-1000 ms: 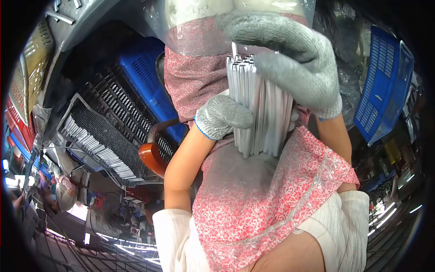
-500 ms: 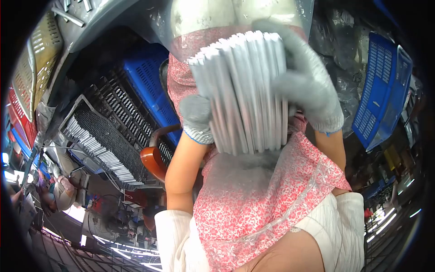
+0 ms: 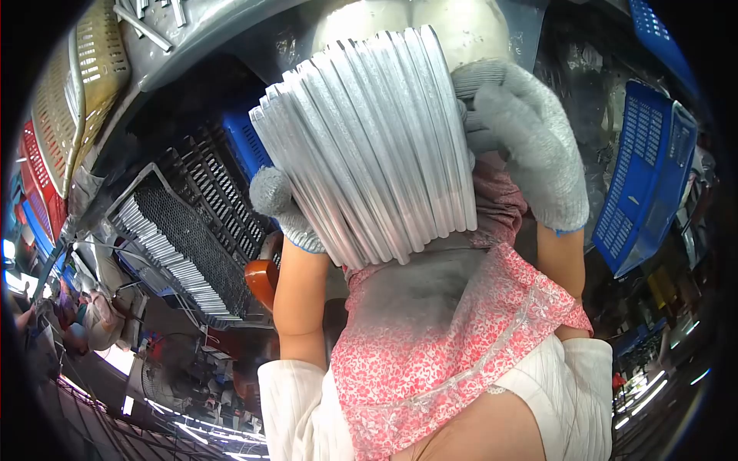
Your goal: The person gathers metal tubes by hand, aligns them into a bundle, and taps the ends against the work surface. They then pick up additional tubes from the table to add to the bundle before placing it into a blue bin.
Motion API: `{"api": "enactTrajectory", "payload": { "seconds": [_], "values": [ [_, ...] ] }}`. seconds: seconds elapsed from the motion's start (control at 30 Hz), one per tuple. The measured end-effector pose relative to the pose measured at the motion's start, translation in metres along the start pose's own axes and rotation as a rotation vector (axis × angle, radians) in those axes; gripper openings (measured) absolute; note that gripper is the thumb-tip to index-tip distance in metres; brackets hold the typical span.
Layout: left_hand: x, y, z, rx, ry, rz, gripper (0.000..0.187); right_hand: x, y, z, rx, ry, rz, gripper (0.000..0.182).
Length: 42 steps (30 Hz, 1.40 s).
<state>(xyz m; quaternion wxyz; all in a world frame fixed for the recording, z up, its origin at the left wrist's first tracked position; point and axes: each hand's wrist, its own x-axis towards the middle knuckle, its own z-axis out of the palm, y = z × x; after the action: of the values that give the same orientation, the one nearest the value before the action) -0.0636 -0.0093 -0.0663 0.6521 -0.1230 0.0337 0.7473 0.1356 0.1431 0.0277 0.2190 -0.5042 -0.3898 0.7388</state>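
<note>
A thick stack of long silver metal bars (image 3: 369, 146) is fanned slightly in front of my chest, above the floral apron (image 3: 430, 346). On its left side my left hand (image 3: 284, 203), in a grey-white glove, grips the bars, with most of its fingers hidden behind them. My right hand (image 3: 523, 131), gloved too, has its fingers curled against the stack's right edge. Dark grey smudges mark the apron below the bars.
A black crate (image 3: 181, 246) at the left holds a row of similar bars. Blue crates (image 3: 638, 169) stand at the right. Yellow (image 3: 100, 69) and red (image 3: 38, 173) baskets are at the far left. Loose bars (image 3: 146, 29) lie on a grey surface at the upper left.
The stack has moved up and to the left, closer to the camera, and its bars look more spread. My left hand has shifted left with it; my right hand's fingers have curled at its edge.
</note>
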Motion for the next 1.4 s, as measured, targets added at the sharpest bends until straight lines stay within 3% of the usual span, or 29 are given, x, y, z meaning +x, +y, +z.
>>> {"api": "enactTrajectory", "payload": {
  "seconds": [0.1,0.13,0.17,0.23,0.27,0.3,0.33,0.4,0.5,0.57,0.6,0.7,0.9,1.0,1.13,1.23,1.3,1.4],
  "values": [
    [-0.01,0.004,-0.003,-0.079,0.139,0.055,0.09,0.005,0.006,-0.006,-0.105,-0.036,-0.121,0.028],
    [-0.01,0.004,-0.005,-0.082,0.141,0.056,0.09,0.005,-0.002,-0.011,-0.1,-0.05,0.078,0.035],
    [-0.009,0.004,-0.008,-0.058,0.081,0.047,0.09,0.004,-0.001,-0.009,-0.101,-0.05,0.081,0.035],
    [-0.015,0.014,-0.021,-0.035,0.022,0.037,0.091,-0.001,-0.002,0.003,0.055,-0.19,0.1,0.059],
    [-0.026,0.032,-0.037,0.192,0.15,0.137,0.092,-0.002,-0.003,0.007,0.016,-0.268,0.105,0.07],
    [-0.023,0.034,-0.031,0.42,0.277,0.235,0.093,-0.003,0.009,0.012,-0.098,-0.242,-0.083,0.071],
    [-0.02,0.028,-0.027,0.418,0.277,0.234,0.093,-0.003,0.009,0.012,-0.196,-0.22,-0.039,0.072],
    [-0.01,0.01,-0.011,-0.032,0.0,-0.021,0.095,-0.002,0.007,0.009,-0.292,-0.198,0.006,0.073],
    [-0.007,0.008,0.008,0.146,0.112,0.03,0.097,-0.002,0.002,0.003,-0.08,-0.249,0.195,0.072],
    [-0.008,0.008,0.015,0.235,0.166,0.027,0.098,-0.006,-0.004,0.003,0.017,-0.279,0.257,0.055],
    [-0.007,0.007,0.018,0.267,0.183,0.024,0.098,-0.007,-0.004,0.004,0.154,-0.315,0.259,0.055],
    [-0.004,0.003,0.026,0.346,0.224,0.003,0.1,-0.008,0.0,0.006,0.097,-0.288,0.179,0.055],
    [0.005,-0.005,0.039,0.491,0.286,-0.049,0.103,-0.011,-0.005,-0.006,0.204,-0.302,0.223,0.058],
    [0.01,-0.01,0.045,0.551,0.31,-0.074,0.104,-0.01,-0.003,-0.024,0.039,-0.271,0.212,0.056],
    [0.016,-0.015,0.054,0.627,0.338,-0.107,0.106,-0.012,-0.009,-0.017,0.162,-0.245,0.32,0.055],
    [0.021,-0.019,0.061,0.683,0.358,-0.131,0.108,-0.011,-0.006,-0.003,0.101,-0.235,0.221,0.055],
    [0.022,-0.022,0.064,0.711,0.375,-0.149,0.109,-0.011,-0.006,0.005,-0.147,-0.183,0.156,0.066],
    [0.009,-0.005,0.047,0.571,0.345,-0.041,0.105,-0.012,-0.001,0.008,-0.155,-0.13,0.141,0.062]
  ]
}}
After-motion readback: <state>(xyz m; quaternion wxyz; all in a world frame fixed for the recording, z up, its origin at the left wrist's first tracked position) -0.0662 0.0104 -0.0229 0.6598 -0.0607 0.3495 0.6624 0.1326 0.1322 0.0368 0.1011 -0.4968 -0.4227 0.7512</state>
